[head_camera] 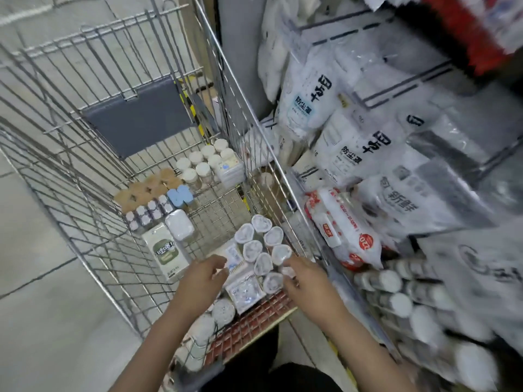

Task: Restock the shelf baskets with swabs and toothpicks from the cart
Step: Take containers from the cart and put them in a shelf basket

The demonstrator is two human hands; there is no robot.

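Swab and toothpick packs fill the silver wire cart (85, 114), which stands on a pale grey tiled floor (36, 264). At its far left lie tan-lidded jars (147, 188), then a green-and-white box (165, 250) and white-capped round tubs (206, 162). The left hand (202, 281) pinches a flat white sachet pack (235, 257) with curled fingers. Beside it, a shrink-wrapped bundle of clear white-topped cups (264, 250) meets the right hand (304, 278), whose curled fingers grip its near end. Right of the cart, wire shelf baskets (376, 100) hold white plastic bags (308, 97) and stacked white-capped containers (402, 304).
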